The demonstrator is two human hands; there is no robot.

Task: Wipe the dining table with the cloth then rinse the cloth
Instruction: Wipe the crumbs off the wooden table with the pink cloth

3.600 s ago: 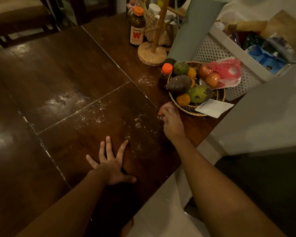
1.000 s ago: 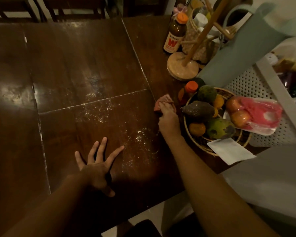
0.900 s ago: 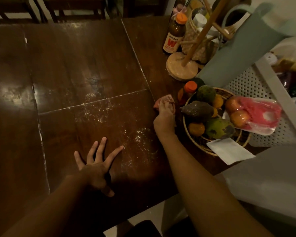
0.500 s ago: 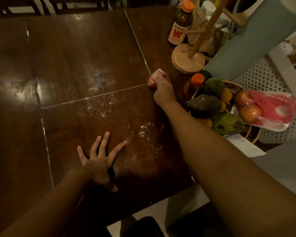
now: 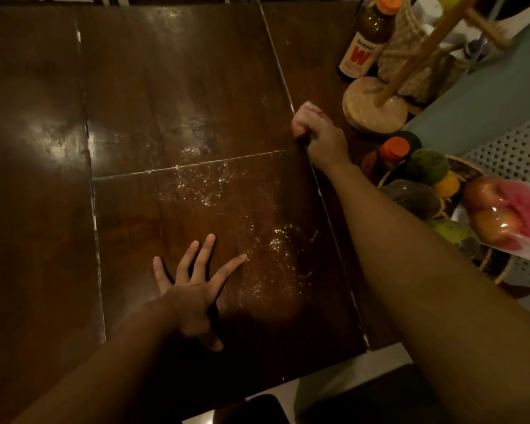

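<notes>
Right hand (image 5: 326, 143): fingers curled round pink cloth (image 5: 306, 117), pressed to surface (image 5: 172, 87) toward its right edge. Left hand (image 5: 193, 289): fingers spread flat near the front edge, beside crumbs (image 5: 273, 240).

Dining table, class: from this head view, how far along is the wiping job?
Done: nothing plainly; no strip looks clearly cleaned. In hand: the right hand grips the bunched pink cloth against the dark wooden dining table, while the left hand rests flat, fingers spread. Left: white crumbs speckle the middle panels, and the rinse has no sink in view.
</notes>
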